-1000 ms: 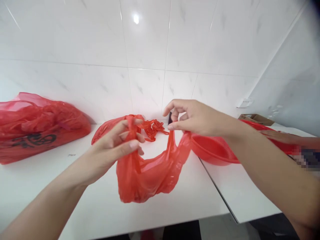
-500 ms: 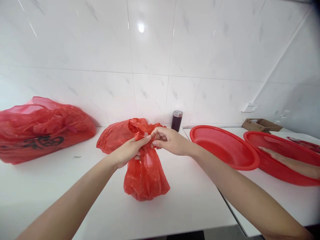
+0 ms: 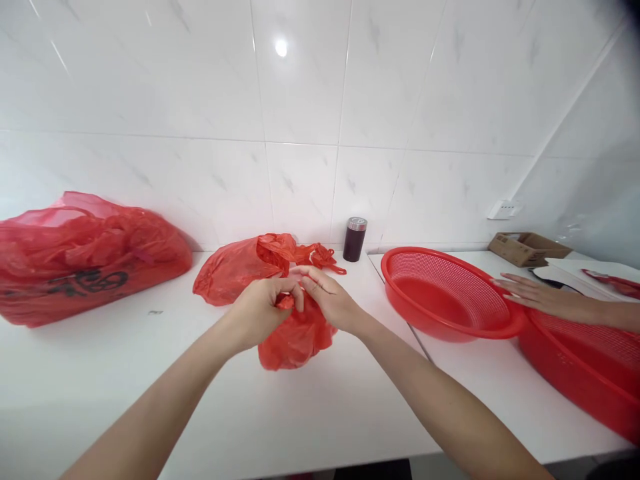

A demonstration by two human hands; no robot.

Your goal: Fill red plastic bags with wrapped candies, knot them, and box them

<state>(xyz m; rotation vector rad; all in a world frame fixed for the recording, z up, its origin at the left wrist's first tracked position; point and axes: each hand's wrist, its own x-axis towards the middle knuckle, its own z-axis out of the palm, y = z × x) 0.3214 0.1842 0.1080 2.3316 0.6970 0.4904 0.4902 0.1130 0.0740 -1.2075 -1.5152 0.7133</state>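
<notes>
In the head view a small red plastic bag [image 3: 296, 345] bulges beneath my two hands above the white table. My left hand [image 3: 261, 312] is closed round its gathered top, a bit of red plastic showing between thumb and fingers. My right hand [image 3: 331, 301] meets it from the other side, fingers bent against the same gathered top; its fingertips are partly hidden. Just behind lies another red plastic bag [image 3: 231, 270] on its side, its loose handles trailing right toward a dark tumbler [image 3: 355, 240] with a silver lid.
A large red bag with black lettering [image 3: 90, 280] fills the left end. To the right are a red plastic basket [image 3: 440, 293], a second red basket [image 3: 575, 373] and a cardboard box [image 3: 527, 248]. Another person's hand [image 3: 545, 297] reaches in over the baskets. A tiled wall stands behind.
The held bag's visible part has risen, and both hands have shifted round its neck. At right, the co-worker's hand has moved left to the first basket's rim; the second basket has come nearer.
</notes>
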